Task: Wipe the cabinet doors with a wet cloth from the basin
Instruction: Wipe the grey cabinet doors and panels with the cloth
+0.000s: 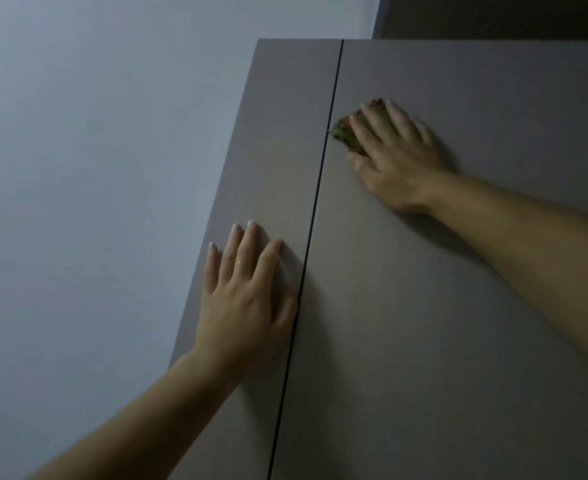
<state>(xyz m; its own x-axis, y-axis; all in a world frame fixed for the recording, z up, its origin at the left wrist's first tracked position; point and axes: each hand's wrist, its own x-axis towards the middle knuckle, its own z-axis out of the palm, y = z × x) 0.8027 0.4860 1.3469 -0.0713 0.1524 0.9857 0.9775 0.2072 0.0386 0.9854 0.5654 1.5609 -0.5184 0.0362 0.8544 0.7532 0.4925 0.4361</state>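
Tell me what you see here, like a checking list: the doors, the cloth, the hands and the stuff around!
Surface: two grey cabinet doors, left door and right door, with a thin dark gap between them.
Job's things: green-and-orange cloth bunched on the right door, beside the gap.
Clutter: nothing seen.
Grippers: left hand flat on the left door, fingers straight; right hand presses the cloth, fingers spread.
Cables: nothing seen.
Surroundings: pale wall to the left; dark area above the doors.
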